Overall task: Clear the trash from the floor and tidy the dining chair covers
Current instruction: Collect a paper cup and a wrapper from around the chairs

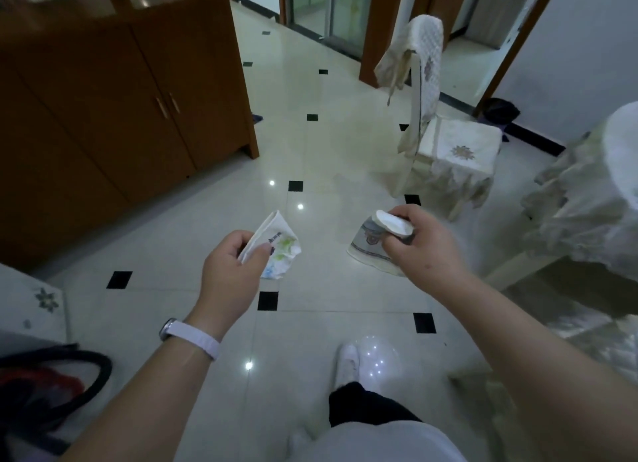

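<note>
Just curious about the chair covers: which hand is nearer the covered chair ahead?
Right. The right hand, holding a paper cup, is just before the chair; the left hand, holding a crumpled wrapper, sits farther left.

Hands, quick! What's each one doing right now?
Left hand: closed, pinching a crumpled wrapper.
Right hand: closed, gripping a squashed cup.
</note>
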